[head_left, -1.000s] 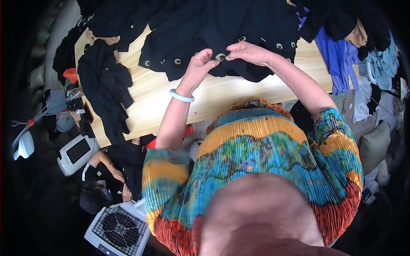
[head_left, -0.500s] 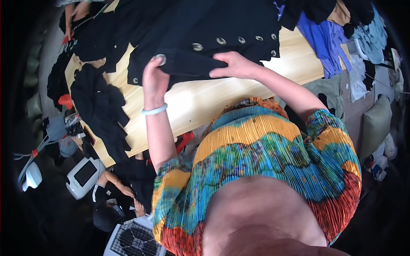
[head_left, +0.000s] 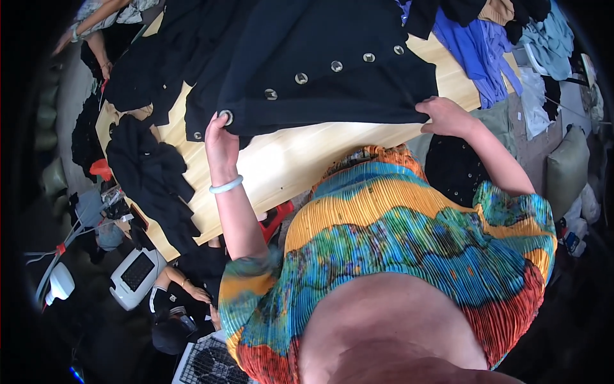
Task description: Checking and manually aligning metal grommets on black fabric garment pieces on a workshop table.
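Note:
A black garment with a row of round pale buttons lies spread across a light wooden table. My left hand, with a pale bangle on its wrist, grips the garment's lower left edge beside a button. My right hand pinches the same hem at its right end. The hem is stretched out straight between both hands.
More black clothes lie heaped on the table's left end, blue and grey clothes at the right. A seated person and a white machine are down at the lower left. Another person's arm reaches in at the top left.
My hands, close together on the garment a second ago, have moved apart. The left went left, the right went right, and the hem is now pulled out wide.

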Available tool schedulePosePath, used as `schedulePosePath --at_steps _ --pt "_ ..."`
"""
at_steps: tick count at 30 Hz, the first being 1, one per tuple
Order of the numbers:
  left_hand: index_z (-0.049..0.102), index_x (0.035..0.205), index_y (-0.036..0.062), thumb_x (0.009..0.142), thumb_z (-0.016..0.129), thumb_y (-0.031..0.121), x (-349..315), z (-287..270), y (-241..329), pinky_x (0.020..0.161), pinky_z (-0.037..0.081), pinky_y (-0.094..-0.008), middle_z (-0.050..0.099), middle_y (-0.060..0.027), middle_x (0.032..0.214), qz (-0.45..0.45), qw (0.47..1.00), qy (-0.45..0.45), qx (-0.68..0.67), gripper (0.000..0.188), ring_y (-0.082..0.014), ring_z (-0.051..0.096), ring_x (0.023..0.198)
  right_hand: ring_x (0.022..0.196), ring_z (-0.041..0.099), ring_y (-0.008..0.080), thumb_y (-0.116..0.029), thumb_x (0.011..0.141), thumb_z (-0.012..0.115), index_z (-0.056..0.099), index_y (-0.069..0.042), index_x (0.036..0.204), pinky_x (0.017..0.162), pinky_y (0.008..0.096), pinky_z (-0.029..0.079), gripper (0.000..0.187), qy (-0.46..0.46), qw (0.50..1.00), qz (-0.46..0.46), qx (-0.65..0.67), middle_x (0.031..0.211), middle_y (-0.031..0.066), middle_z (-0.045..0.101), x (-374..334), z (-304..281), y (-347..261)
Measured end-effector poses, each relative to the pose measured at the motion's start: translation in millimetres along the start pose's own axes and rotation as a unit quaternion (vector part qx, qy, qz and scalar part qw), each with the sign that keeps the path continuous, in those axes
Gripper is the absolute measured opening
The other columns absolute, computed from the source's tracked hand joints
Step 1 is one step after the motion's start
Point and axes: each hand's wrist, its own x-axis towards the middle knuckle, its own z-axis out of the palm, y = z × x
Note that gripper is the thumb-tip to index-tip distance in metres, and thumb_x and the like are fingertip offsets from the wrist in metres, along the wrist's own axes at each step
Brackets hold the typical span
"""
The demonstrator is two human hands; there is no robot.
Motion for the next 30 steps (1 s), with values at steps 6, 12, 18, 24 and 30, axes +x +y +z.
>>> schedulePosePath --at_steps 6,12,18,24,30 --pt "0.052 0.104 -0.0018 0.075 0.052 0.01 -5.5 7.1 8.0 0.092 0.039 -0.0328 0.058 -0.0106 0.103 0.0 0.999 -0.001 -0.045 0.031 -0.0223 0.054 0.101 0.083 0.055 0.0265 -0.019 0.066 0.063 0.053 -0.006 0.086 0.085 0.0381 0.036 0.026 0.201 0.976 0.031 -0.073 0.077 0.0118 0.058 74.7 21.2 31.8" --pt "0.054 0.102 -0.0018 0.075 0.053 0.012 -24.3 31.1 22.3 0.092 0.038 -0.0344 0.058 -0.0113 0.104 0.016 0.996 -0.001 -0.09 0.03 -0.0228 0.054 0.1 0.08 0.058 0.0238 -0.019 0.067 0.066 0.046 -0.013 0.111 0.084 0.0357 0.038 0.049 0.31 0.946 0.08 -0.06 0.074 0.0096 0.06 133.6 41.2 34.1" --pt "0.057 0.09 -0.0006 0.073 0.05 0.01 -79.0 51.7 63.9 0.099 0.028 -0.0367 0.058 -0.013 0.104 0.136 0.985 -0.003 -0.102 0.022 -0.0238 0.05 0.104 0.077 0.057 0.0313 -0.005 0.056 0.06 0.057 -0.008 0.089 0.069 0.0372 0.046 0.033 0.485 0.874 -0.014 -0.009 0.078 0.0113 0.06 103.7 -25.7 32.0" --pt "0.042 0.118 -0.0057 0.064 0.048 0.011 -173.9 48.2 70.7 0.103 0.021 -0.0478 0.046 -0.0239 0.119 0.212 0.954 -0.134 -0.164 0.057 -0.0363 0.037 0.118 0.083 0.06 0.0208 0.003 0.065 0.064 0.061 -0.008 0.098 0.077 0.0274 0.045 0.036 0.66 0.74 -0.132 0.001 0.089 0.0067 0.063 0.8 -139.9 -0.1" --pt "0.051 0.093 0.007 0.08 0.052 0.001 -64.2 -10.6 -56.5 0.087 0.041 -0.0313 0.058 -0.0073 0.092 0.033 0.998 0.033 -0.03 0.014 -0.0186 0.055 0.091 0.089 0.057 0.0259 0.003 0.065 0.053 0.057 -0.016 0.105 0.076 0.0297 0.045 0.044 0.589 0.802 -0.029 -0.094 0.095 0.0086 0.059 65.2 -122.4 26.3"
